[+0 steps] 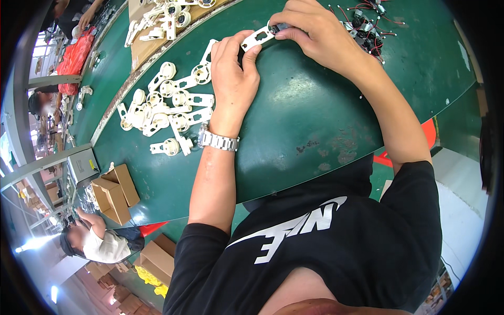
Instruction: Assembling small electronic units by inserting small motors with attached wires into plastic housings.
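Note:
My left hand [234,79], with a metal watch on its wrist, pinches a white plastic housing [256,40] between thumb and fingers above the green table. At the housing's right end, my right hand [319,32] grips a small dark motor [279,28], its fingers partly covering it. Motor and housing touch; whether the motor is seated inside I cannot tell. Left of my left hand lies a loose pile of similar white housings [180,98], each with a round cup and a flat arm. Beyond my right hand is a heap of small motors [367,34] with red and black wires.
Cardboard [140,51] holding more white parts lies across the raised table edging. At the left stand an open cardboard box [112,198] and a grey box [84,166]. A person [107,245] sits past the table's left end; others work beside a red bag [75,59].

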A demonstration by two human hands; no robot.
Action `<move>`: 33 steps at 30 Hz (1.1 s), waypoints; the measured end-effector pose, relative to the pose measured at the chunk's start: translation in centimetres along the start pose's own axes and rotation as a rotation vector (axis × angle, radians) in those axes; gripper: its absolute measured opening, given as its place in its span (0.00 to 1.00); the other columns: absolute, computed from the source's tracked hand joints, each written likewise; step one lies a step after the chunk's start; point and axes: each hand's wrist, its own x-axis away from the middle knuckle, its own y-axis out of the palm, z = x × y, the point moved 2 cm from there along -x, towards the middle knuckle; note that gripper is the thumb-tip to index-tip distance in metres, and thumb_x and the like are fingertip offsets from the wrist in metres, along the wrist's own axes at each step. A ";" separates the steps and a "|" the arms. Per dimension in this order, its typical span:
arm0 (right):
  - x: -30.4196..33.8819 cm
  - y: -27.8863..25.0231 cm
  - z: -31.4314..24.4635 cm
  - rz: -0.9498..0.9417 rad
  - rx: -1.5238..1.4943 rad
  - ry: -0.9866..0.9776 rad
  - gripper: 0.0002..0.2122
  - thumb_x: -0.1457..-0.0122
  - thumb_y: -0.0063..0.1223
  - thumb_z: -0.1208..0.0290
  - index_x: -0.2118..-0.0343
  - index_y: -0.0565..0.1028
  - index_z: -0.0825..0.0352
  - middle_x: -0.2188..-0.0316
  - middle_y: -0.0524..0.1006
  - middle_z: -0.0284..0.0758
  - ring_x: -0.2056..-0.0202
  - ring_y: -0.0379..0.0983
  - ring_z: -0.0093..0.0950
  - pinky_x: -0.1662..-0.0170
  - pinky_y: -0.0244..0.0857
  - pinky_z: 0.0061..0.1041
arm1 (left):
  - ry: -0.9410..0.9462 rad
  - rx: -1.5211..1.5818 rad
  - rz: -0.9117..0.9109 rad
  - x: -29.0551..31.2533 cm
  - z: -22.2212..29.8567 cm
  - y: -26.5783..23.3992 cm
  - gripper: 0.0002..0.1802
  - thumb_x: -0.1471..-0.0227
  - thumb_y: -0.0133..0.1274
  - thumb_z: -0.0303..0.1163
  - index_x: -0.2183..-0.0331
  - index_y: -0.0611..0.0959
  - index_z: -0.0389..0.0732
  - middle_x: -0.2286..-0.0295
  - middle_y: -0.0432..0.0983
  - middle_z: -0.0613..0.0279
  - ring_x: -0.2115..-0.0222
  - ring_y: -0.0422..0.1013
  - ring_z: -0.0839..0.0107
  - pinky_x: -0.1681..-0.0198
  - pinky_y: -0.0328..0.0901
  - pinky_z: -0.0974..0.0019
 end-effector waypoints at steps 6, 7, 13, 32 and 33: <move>-0.1 0.5 0.0 0.016 -0.048 0.042 0.08 0.41 0.58 0.77 0.59 0.76 0.68 0.64 0.75 0.42 0.59 0.70 0.43 0.54 0.66 0.36 | -0.033 0.042 -0.011 0.1 0.5 -0.2 0.13 0.45 0.62 0.25 0.56 0.84 0.38 0.68 0.77 0.57 0.66 0.70 0.59 0.60 0.66 0.59; 0.0 0.5 -0.2 0.013 -0.049 0.040 0.08 0.41 0.58 0.77 0.59 0.76 0.68 0.64 0.75 0.42 0.59 0.70 0.43 0.54 0.66 0.36 | -0.035 0.042 -0.008 0.1 0.5 -0.1 0.13 0.45 0.62 0.25 0.56 0.84 0.38 0.68 0.77 0.57 0.66 0.70 0.59 0.60 0.66 0.59; 0.0 0.8 0.0 0.034 -0.023 0.071 0.09 0.40 0.56 0.79 0.57 0.75 0.69 0.62 0.76 0.43 0.57 0.71 0.44 0.53 0.66 0.38 | -0.021 0.074 0.015 0.0 0.8 -0.1 0.13 0.46 0.62 0.24 0.57 0.84 0.37 0.69 0.77 0.56 0.68 0.71 0.59 0.62 0.67 0.58; 0.5 2.1 2.3 0.039 -0.422 0.353 0.12 0.42 0.65 0.78 0.55 0.78 0.67 0.64 0.75 0.34 0.64 0.74 0.24 0.60 0.69 0.24 | 0.030 0.124 0.125 0.0 1.0 -0.6 0.13 0.46 0.60 0.20 0.57 0.84 0.38 0.71 0.76 0.57 0.73 0.71 0.63 0.68 0.67 0.62; 0.5 2.3 2.5 0.030 -0.459 0.400 0.13 0.40 0.65 0.77 0.53 0.78 0.67 0.63 0.75 0.33 0.65 0.73 0.23 0.61 0.69 0.23 | 0.025 0.137 0.134 0.0 1.0 -0.6 0.13 0.46 0.60 0.19 0.57 0.84 0.38 0.71 0.76 0.57 0.73 0.71 0.63 0.68 0.67 0.62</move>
